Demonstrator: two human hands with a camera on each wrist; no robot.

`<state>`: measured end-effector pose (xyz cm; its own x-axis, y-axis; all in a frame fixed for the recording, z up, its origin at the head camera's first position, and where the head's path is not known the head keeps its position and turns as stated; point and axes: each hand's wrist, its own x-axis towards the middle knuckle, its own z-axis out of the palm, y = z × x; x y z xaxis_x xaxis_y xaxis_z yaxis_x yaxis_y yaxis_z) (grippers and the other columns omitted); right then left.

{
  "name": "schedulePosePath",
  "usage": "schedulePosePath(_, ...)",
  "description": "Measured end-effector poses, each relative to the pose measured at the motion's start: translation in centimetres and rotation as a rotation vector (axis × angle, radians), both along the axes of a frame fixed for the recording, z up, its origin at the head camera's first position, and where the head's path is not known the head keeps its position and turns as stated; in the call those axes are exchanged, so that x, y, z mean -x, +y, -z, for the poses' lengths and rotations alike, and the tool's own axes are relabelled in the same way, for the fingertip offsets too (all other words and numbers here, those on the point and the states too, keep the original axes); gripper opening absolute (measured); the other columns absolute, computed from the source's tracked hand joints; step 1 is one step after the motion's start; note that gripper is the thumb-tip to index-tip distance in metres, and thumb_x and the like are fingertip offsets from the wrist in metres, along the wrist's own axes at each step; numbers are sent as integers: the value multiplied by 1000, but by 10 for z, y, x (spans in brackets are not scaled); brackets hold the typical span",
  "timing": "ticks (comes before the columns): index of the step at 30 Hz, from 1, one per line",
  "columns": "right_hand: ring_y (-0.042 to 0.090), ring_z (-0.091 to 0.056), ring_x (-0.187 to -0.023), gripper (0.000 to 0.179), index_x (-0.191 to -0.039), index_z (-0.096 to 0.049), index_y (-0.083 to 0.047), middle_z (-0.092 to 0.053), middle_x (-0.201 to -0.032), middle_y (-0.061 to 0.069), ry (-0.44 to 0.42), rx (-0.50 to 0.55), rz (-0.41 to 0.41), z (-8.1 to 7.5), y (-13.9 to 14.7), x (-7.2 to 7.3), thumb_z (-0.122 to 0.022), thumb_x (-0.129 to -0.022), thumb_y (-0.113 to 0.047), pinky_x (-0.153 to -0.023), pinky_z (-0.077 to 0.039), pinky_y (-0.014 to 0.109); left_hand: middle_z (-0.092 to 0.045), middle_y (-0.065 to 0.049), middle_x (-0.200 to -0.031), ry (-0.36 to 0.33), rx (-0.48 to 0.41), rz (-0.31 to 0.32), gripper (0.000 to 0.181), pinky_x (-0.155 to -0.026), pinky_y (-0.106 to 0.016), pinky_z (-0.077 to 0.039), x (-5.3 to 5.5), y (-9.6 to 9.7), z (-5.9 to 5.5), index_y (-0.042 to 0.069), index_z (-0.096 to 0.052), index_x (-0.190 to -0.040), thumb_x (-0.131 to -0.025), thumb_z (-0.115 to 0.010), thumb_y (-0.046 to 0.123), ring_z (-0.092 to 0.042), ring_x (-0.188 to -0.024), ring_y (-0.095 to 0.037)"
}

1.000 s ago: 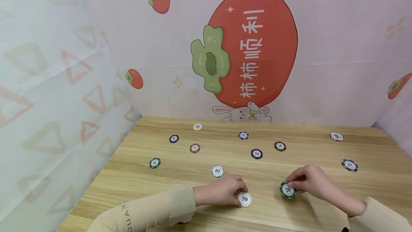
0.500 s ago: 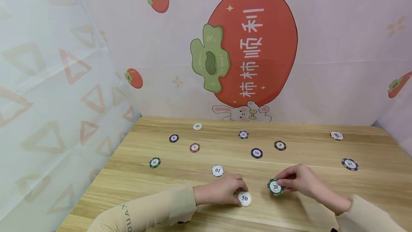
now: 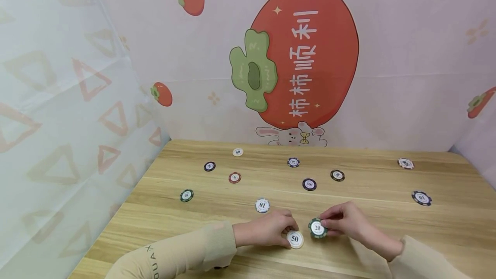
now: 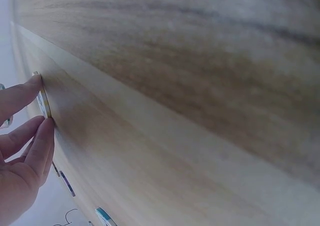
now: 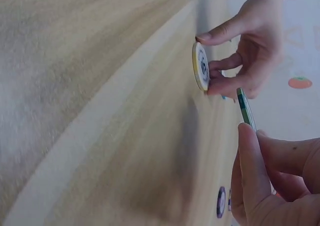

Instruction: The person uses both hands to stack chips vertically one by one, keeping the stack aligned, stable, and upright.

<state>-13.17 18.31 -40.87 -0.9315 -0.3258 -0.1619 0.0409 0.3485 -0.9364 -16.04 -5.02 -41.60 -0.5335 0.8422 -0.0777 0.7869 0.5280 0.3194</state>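
My left hand [image 3: 271,229] holds a white poker chip [image 3: 295,239] marked 50 by its edge, thumb on one side and fingertips on the other. In the right wrist view this white chip [image 5: 201,66] lies flat at the tabletop between the left thumb and fingers. My right hand [image 3: 345,223] pinches a green poker chip [image 3: 317,228] marked 20 between thumb and fingers. Raised off the wood, the green chip [image 5: 244,108] shows nearly edge-on in the right wrist view. In the head view it is just right of the white chip, with a narrow gap between them.
Several poker chips lie spread over the wooden table [image 3: 217,214]. Nearest the left hand is a white-and-blue 10 chip [image 3: 262,205]. Behind the hands lie a purple 500 chip [image 3: 309,184] and a black chip [image 3: 337,175]. A printed cloth [image 3: 387,98] hangs behind the table.
My right hand has moved left with the green chip, bringing it close to the white one. The left hand and the white chip have stayed in place.
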Motion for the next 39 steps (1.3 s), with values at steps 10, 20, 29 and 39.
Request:
schedulePosePath(10, 14, -61, -66, 23, -96, -60, 17, -64, -83, 10, -54, 26, 26, 8, -14, -2, -65, -79, 2, -59, -54, 28, -53, 9, -86, -10, -2, -9, 34, -65, -3, -34, 0, 0, 0, 12, -66, -100, -70, -78, 23, -46, -74, 5)
schedulePosePath(20, 14, -61, -68, 20, -94, -59, 18, -63, -80, 9, -81, 38, 25, 16, -26, -3, -62, -80, 5, -60, -54, 29, -53, 9, -87, -2, 9, -11, 36, -65, -3, -35, 0, 1, 0, 11, -66, -102, -70, -78, 23, -46, -75, 5)
schedulePosePath(29, 14, -60, -69, 17, -92, -59, 16, -61, -76, 6, -85, 22, 46, 21, -34, -4, -62, -80, 5, -60, -54, 29, -52, 9, -85, -11, 12, -18, 35, -64, -3, -35, -1, 0, -2, 10, -66, -101, -70, -78, 22, -45, -73, 5)
schedulePosePath(39, 13, -59, -67, 15, -91, -59, 14, -60, -75, 5, -66, 16, 35, 19, -40, -6, -61, -80, 5, -59, -54, 28, -54, 7, -88, -53, 0, -44, 36, -65, -4, -37, -1, 1, -1, 8, -65, -102, -71, -78, 20, -47, -75, 5)
